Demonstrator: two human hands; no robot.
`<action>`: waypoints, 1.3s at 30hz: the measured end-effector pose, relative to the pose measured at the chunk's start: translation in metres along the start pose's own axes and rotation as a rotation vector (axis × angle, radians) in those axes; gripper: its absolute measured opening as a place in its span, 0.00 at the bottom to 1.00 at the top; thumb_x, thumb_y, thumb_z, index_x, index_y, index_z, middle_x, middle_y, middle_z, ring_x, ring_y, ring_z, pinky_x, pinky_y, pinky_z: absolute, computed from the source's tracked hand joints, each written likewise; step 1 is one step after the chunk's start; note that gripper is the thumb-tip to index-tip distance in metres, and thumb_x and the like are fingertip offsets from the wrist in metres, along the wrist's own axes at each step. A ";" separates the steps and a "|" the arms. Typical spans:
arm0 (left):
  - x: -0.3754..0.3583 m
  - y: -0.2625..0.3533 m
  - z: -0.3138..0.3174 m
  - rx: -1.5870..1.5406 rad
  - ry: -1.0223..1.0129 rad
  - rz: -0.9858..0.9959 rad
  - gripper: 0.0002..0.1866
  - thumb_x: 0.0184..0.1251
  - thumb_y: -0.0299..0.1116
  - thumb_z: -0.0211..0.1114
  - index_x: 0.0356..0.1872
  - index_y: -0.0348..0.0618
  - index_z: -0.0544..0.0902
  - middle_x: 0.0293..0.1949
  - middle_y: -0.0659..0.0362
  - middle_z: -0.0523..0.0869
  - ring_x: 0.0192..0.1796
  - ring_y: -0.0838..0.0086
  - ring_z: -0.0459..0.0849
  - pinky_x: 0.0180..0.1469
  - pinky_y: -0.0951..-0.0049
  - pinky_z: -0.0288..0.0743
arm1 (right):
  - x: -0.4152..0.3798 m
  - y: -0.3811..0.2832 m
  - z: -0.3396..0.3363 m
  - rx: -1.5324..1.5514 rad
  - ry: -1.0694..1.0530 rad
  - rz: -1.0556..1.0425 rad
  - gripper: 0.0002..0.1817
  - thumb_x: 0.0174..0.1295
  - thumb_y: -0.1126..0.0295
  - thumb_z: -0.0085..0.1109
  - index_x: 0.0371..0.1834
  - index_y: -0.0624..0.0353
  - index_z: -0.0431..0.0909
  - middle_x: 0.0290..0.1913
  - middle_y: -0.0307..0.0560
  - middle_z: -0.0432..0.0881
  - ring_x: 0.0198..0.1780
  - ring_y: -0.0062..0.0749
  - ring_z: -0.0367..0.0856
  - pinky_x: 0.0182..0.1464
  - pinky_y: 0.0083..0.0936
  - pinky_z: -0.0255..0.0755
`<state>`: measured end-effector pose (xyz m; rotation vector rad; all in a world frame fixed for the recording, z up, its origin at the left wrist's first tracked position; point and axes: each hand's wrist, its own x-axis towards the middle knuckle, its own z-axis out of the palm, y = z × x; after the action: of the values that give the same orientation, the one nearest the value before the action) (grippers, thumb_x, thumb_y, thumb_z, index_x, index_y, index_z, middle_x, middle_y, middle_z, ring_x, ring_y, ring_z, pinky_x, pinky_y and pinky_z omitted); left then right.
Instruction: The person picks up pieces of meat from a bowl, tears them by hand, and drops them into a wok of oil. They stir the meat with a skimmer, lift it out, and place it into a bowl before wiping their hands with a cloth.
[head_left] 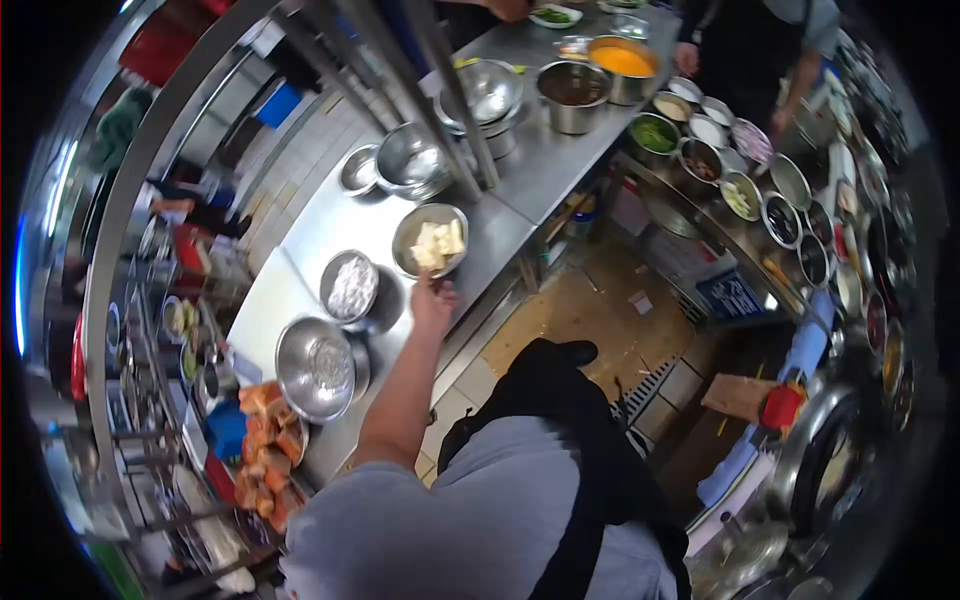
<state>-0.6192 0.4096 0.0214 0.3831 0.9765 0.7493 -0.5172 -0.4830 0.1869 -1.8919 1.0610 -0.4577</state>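
My left hand (433, 303) reaches out over the steel counter, its fingers closed at the near rim of a metal bowl (402, 258). Pale yellow chunks (438, 243) fill part of that bowl. Just left of it stands a smaller metal bowl with a white, lumpy food (352, 287). Nearer to my body is a large, shiny steel mixing bowl (316, 369), close beside my forearm. My right hand is out of view.
Steel shelf posts (440, 100) rise from the counter (510, 232). Pots of dark and orange liquid (622, 62) stand at its far end. At right, ingredient bowls (740, 195) line another station, where a person (750, 50) stands. Orange-brown chunks (268, 450) are piled at left.
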 end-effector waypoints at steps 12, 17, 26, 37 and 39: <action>-0.091 -0.177 0.121 1.041 -0.711 -0.185 0.09 0.64 0.33 0.60 0.41 0.44 0.71 0.31 0.62 0.77 0.25 0.79 0.75 0.23 0.81 0.69 | -0.060 0.149 -0.081 0.677 -0.014 0.078 0.13 0.65 0.68 0.48 0.50 0.61 0.67 0.27 0.38 0.69 0.21 0.14 0.59 0.19 0.11 0.56; -0.243 -0.298 0.243 1.246 -1.509 -0.408 0.11 0.67 0.41 0.57 0.31 0.46 0.71 0.24 0.64 0.75 0.25 0.82 0.75 0.27 0.80 0.71 | -0.253 0.071 -0.023 0.376 0.258 0.236 0.29 0.62 0.60 0.50 0.66 0.53 0.59 0.45 0.43 0.79 0.29 0.18 0.71 0.30 0.13 0.67; -0.533 -0.426 0.273 1.268 -2.543 -0.023 0.12 0.62 0.34 0.62 0.25 0.39 0.71 0.37 0.48 0.82 0.31 0.70 0.83 0.38 0.70 0.76 | -0.367 0.017 0.012 1.170 0.057 0.344 0.12 0.66 0.75 0.41 0.52 0.61 0.67 0.31 0.44 0.74 0.17 0.17 0.60 0.17 0.12 0.55; -0.570 -0.496 0.282 0.543 -2.431 0.746 0.08 0.55 0.29 0.64 0.28 0.39 0.73 0.58 0.46 0.70 0.53 0.50 0.74 0.49 0.58 0.70 | -0.339 0.013 -0.011 1.396 0.108 0.421 0.08 0.64 0.79 0.41 0.46 0.60 0.65 0.33 0.48 0.73 0.19 0.16 0.61 0.16 0.10 0.55; -0.540 -0.500 0.300 0.455 -2.260 0.817 0.10 0.57 0.29 0.64 0.27 0.36 0.71 0.53 0.43 0.73 0.50 0.54 0.77 0.45 0.64 0.74 | -0.319 0.011 -0.022 1.383 0.077 0.435 0.09 0.64 0.79 0.40 0.46 0.59 0.64 0.33 0.49 0.72 0.19 0.17 0.61 0.16 0.11 0.55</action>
<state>-0.3503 -0.3158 0.2020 1.5467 -1.2769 0.3231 -0.7169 -0.2359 0.2211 -0.4175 0.7850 -0.7342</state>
